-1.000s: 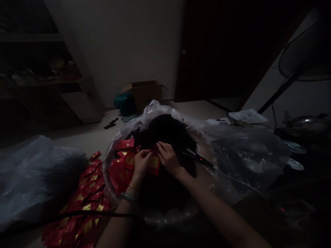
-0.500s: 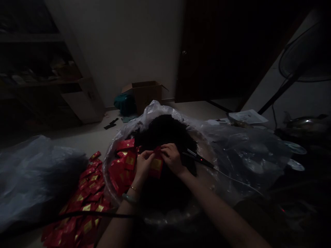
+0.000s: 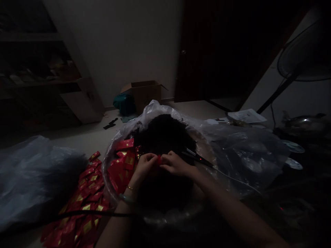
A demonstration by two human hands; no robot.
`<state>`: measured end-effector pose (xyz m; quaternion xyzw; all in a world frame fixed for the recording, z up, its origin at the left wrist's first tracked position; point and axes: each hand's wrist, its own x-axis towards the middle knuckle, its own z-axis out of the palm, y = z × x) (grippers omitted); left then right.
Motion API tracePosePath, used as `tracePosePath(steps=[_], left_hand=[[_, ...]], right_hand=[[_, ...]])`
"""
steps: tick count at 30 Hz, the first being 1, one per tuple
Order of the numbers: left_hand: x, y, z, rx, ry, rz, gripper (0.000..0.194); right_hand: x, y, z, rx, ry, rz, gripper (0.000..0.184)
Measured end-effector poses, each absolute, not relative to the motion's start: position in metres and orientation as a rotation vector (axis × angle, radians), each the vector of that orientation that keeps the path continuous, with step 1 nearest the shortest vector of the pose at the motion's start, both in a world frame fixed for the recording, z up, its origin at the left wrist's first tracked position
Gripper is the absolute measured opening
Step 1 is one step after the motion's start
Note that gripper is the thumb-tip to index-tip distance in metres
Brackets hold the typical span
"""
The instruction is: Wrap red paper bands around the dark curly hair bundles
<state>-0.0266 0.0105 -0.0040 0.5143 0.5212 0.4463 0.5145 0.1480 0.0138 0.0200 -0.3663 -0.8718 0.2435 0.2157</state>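
Both hands meet over a plastic-lined round basket (image 3: pixel 110 193) filled with a heap of dark, loose material (image 3: pixel 165 132) that looks like tea leaves. Between them is a small red packet (image 3: pixel 159 159), mostly covered by fingers. My left hand (image 3: pixel 144 166) pinches its left side; my right hand (image 3: pixel 177 164) grips the right side with curled fingers. Several red and gold packets (image 3: pixel 121 168) lie in the basket, left of my left hand. To the right of my right hand, a black clamp-like tool (image 3: pixel 200 159) with a red light and pale cord rests on the heap.
More red packets (image 3: pixel 88 206) are piled outside the basket at left, beside a large plastic bag (image 3: pixel 38 175). Clear plastic sheeting (image 3: pixel 248 155) spreads to the right. A cardboard box (image 3: pixel 146 94) stands behind, and a fan (image 3: pixel 302 55) at far right. The room is dim.
The red packet's gold front was visible between my hands; now only a small red part shows. My hands have lowered slightly, and my right hand has turned more sideways.
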Motion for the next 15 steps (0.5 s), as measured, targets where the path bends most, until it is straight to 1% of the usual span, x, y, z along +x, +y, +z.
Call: tracePosePath(steps=[4, 7, 9, 11, 15], left_hand=[[-0.02, 0.008, -0.004, 1.482, 1.341, 1.192, 0.022], [-0.019, 0.006, -0.003, 1.635, 1.337, 1.176, 0.02], [-0.02, 0.005, -0.002, 1.704, 1.324, 1.154, 0.019], [-0.02, 0.006, -0.003, 1.753, 1.332, 1.131, 0.018], [-0.019, 0.006, -0.005, 1.79, 1.383, 1.109, 0.02]], right_hand=[[0.145, 0.016, 0.024, -1.065, -2.308, 1.082, 0.017], [0.144, 0.02, 0.024, -1.154, -2.317, 1.163, 0.025], [0.145, 0.021, 0.024, -1.13, -2.327, 1.206, 0.027], [0.147, 0.02, 0.022, -1.079, -2.293, 1.31, 0.027], [0.152, 0.023, 0.011, -1.121, -2.115, 1.515, 0.035]])
